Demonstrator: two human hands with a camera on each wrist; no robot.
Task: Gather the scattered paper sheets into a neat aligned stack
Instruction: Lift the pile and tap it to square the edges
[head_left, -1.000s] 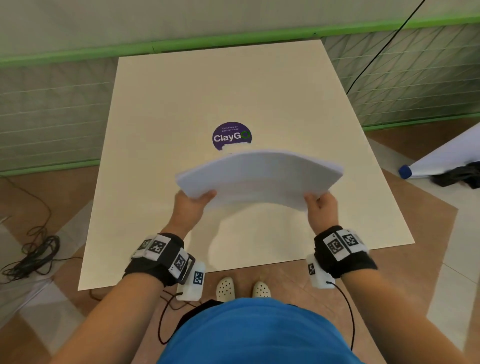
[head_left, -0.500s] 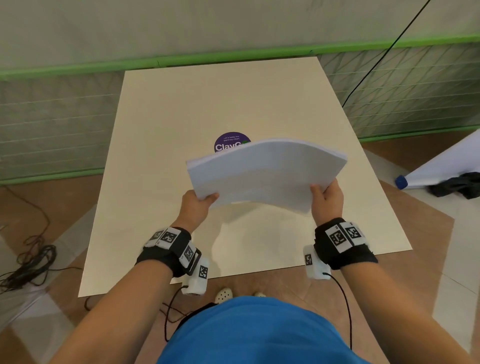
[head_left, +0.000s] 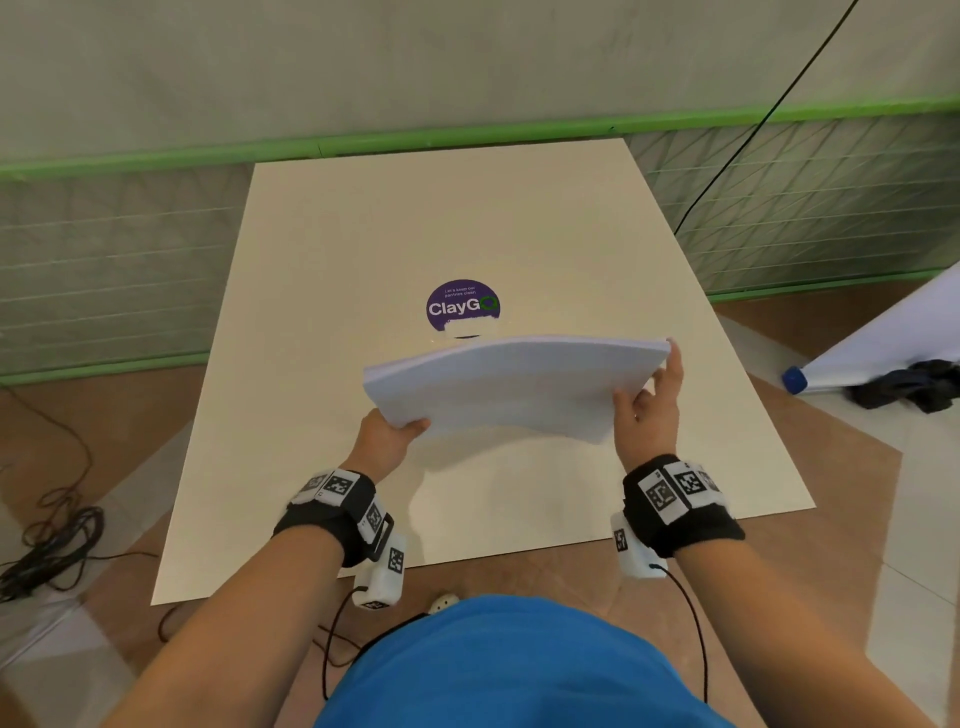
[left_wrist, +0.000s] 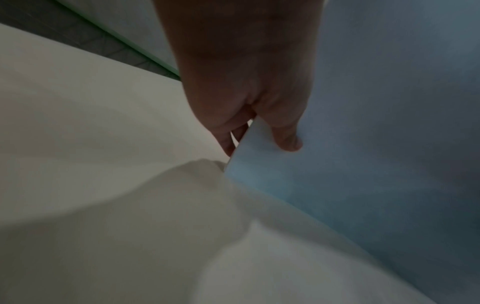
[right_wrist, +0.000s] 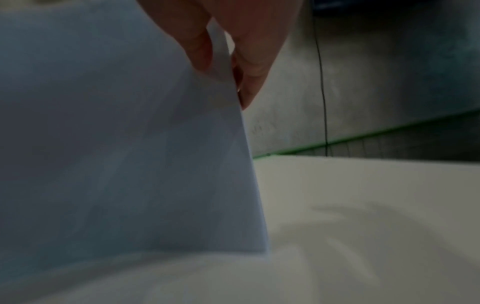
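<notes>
A thick stack of white paper sheets (head_left: 514, 384) hangs in the air above the cream table (head_left: 322, 322), bowed upward in the middle. My left hand (head_left: 397, 431) pinches its near left corner, thumb on top. My right hand (head_left: 649, 400) grips the right edge, fingers reaching up along the side. In the left wrist view the left hand (left_wrist: 259, 131) holds the paper stack (left_wrist: 363, 144) at its edge, one finger against the sheet face. In the right wrist view the right hand (right_wrist: 228, 61) pinches the paper stack (right_wrist: 130, 144) between thumb and fingers.
A purple round ClayGo sticker (head_left: 462, 307) sits mid-table just beyond the stack. A green-framed mesh fence (head_left: 779, 208) runs behind the table. Coiled black cables (head_left: 47, 540) lie on the floor at left; a blue-capped white roll (head_left: 852, 358) and dark cloth (head_left: 909, 389) at right.
The stack has tipped flatter and shifted right. My right hand has slid from the near right corner up along the right edge. The left hand keeps its pinch.
</notes>
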